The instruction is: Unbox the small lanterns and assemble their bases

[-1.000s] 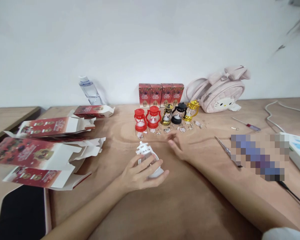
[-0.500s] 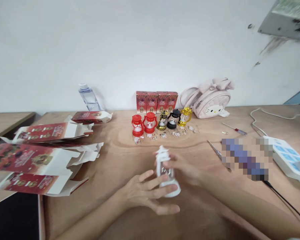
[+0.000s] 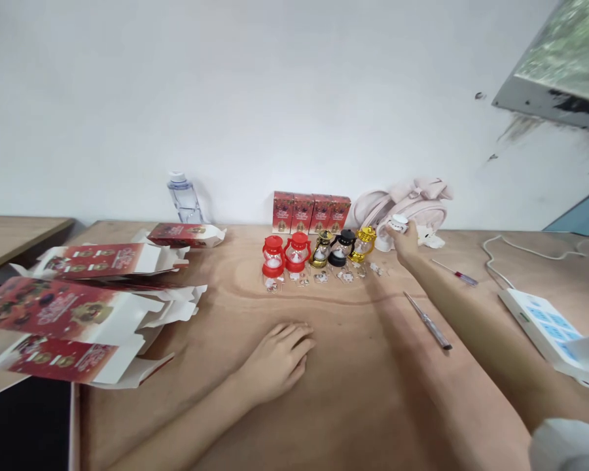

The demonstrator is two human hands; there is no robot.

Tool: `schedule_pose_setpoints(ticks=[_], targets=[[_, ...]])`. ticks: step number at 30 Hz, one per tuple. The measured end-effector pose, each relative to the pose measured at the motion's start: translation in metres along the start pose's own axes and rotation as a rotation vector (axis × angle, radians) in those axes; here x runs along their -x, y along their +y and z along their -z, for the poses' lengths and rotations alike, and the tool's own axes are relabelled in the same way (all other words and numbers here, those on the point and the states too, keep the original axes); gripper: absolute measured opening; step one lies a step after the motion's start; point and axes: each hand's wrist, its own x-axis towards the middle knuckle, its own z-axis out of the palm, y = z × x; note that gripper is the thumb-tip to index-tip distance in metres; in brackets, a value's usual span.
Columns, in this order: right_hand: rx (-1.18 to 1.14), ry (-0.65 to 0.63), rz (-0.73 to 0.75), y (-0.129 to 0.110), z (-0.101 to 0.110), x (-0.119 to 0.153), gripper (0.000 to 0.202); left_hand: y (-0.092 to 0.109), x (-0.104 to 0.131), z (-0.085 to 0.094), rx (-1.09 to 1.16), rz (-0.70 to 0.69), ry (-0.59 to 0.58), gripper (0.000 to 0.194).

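Observation:
My right hand (image 3: 407,243) reaches to the back of the table and grips a small white lantern (image 3: 397,224) near its top. The lantern stands at the right end of a row, beside a gold lantern (image 3: 364,243); my fingers cover part of it. Further left in the row are a black lantern (image 3: 343,247), a bronze-coloured lantern (image 3: 321,249) and two red lanterns, one (image 3: 298,252) next to the other (image 3: 273,256). My left hand (image 3: 279,361) rests on the table in front, fingers loosely bent and a little apart, holding nothing.
Several red boxes (image 3: 302,214) stand behind the lanterns, beside a pink bag (image 3: 425,212). Unfolded cartons (image 3: 69,307) pile up on the left, near a bottle (image 3: 185,201). Two screwdrivers, one nearer (image 3: 428,320) and one farther (image 3: 455,273), and a power strip (image 3: 552,327) lie right.
The white lantern has gone from between both hands at the front to the row's right end, in my right hand. My left hand has let go and lowered onto the table.

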Motion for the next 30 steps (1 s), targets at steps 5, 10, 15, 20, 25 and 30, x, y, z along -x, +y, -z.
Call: schedule_pose_setpoints(ticks=[5,10,15,20,25,30], targets=[[0.065,-0.029,-0.178,0.024,-0.019,-0.001,0.033,0.001,0.000,0.001,0.029,0.008,0.012,0.028],[0.179,0.055,-0.196,0.006,-0.008,-0.007,0.041,0.001,0.000,0.001,0.042,0.012,0.013,0.027],[0.329,0.153,0.221,-0.056,-0.029,-0.008,0.040,0.001,0.001,0.000,0.045,0.020,0.007,0.026],[0.518,-0.451,0.575,-0.113,-0.116,0.001,0.039,0.002,0.002,0.000,0.040,0.028,0.009,0.026],[0.590,-0.604,0.585,-0.138,-0.193,-0.001,0.051,0.001,0.002,-0.001,0.044,0.028,0.003,0.025],[0.687,-0.637,0.534,-0.141,-0.216,-0.002,0.066,0.000,0.001,-0.002,0.065,0.023,-0.008,0.023]])
